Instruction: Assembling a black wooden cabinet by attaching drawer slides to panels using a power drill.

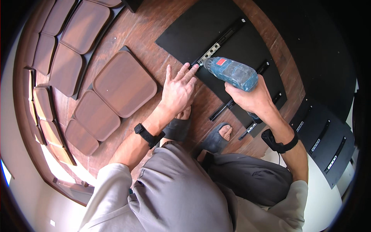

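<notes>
My right hand (252, 95) is wrapped round the grip of a blue and grey cordless drill (236, 73). The drill's nose meets a black drawer slide (231, 31) with a pale perforated metal strip, which lies along a black panel (185, 29) on the floor. My left hand (178, 89) has its fingers stretched out and spread, with the fingertips at the near end of that slide and the panel's edge. Whether the left fingers press on the slide or on a small fastener there, I cannot tell; the drill bit's tip is largely hidden.
Brown wood-look fronts with rounded corners (121, 85) lie to my left, with more (85, 27) beyond. Another slide (221, 110) sticks out past the panel's near edge. At right lies a further black panel (328, 139) with slides. My sandalled foot (216, 141) is close below.
</notes>
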Available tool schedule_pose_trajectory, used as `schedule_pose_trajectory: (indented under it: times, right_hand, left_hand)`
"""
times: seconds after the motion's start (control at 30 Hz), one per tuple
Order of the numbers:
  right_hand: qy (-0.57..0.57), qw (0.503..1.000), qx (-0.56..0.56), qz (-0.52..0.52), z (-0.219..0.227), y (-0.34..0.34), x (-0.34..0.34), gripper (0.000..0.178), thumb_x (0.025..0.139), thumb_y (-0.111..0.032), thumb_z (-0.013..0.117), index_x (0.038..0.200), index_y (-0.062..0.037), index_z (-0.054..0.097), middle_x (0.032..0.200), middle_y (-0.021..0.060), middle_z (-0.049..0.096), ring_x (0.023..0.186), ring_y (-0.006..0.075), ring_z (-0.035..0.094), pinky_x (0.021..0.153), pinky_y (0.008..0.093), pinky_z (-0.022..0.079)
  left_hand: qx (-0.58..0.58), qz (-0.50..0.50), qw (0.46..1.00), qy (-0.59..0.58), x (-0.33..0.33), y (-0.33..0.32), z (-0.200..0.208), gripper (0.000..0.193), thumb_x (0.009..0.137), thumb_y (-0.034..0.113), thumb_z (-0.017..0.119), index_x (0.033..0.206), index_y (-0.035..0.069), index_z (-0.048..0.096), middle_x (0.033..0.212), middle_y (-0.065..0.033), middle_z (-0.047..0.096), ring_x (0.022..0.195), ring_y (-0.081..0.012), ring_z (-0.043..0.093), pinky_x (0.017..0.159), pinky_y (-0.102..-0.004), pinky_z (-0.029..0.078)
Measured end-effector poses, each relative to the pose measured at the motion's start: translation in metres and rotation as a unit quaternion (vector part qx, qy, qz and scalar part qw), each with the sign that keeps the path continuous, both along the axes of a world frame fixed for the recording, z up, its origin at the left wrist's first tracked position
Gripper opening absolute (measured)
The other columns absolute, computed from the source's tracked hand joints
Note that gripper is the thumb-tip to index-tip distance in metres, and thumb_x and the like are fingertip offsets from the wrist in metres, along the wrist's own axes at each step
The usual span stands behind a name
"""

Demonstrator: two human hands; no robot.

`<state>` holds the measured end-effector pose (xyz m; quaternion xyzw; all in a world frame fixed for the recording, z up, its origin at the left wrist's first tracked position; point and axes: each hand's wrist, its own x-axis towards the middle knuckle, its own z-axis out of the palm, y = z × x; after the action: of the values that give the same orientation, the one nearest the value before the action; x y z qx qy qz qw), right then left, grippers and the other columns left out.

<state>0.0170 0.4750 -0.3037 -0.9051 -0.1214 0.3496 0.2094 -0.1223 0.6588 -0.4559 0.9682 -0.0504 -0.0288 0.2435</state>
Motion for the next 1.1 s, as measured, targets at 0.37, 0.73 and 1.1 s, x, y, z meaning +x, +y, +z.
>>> schedule_pose_trajectory:
  times: [0.37,0.73,1.1]
  right_hand:
    - [-0.022,1.0,0.018,0.0,0.017,-0.016,-0.003,0.034,0.091,-0.031,0.074,0.104,0.0005,0.076,0.09,0.0198,0.078,0.091,0.0341,0.079,0.082,0.0394,0.061]
    - [0.101,0.964,0.136,-0.203,0.027,-0.072,0.029,0.023,0.096,-0.022,0.079,0.1,-0.0001,0.072,0.077,0.0047,0.072,0.058,0.0117,0.067,0.056,0.0305,0.055]
    - [0.074,0.889,0.275,-0.359,0.012,-0.099,0.078,0.016,0.094,-0.012,0.079,0.1,-0.0001,0.071,0.074,0.0066,0.067,0.057,0.015,0.064,0.054,0.0319,0.053]
  left_hand:
    - [-0.198,0.136,0.971,-0.018,0.006,0.017,0.016,0.019,0.099,0.019,0.063,0.102,0.002,0.072,0.114,-0.0151,0.074,0.107,-0.0316,0.068,0.1,-0.0477,0.049]
    - [-0.062,0.133,0.989,0.031,0.105,0.0,0.02,0.045,0.093,0.052,0.07,0.091,0.007,0.065,0.07,-0.0152,0.071,0.069,-0.0365,0.072,0.064,-0.046,0.056]
    - [0.077,0.05,0.996,-0.018,0.135,-0.026,-0.01,0.04,0.094,0.043,0.075,0.097,0.006,0.062,0.074,-0.0157,0.072,0.077,-0.0353,0.072,0.069,-0.0461,0.059]
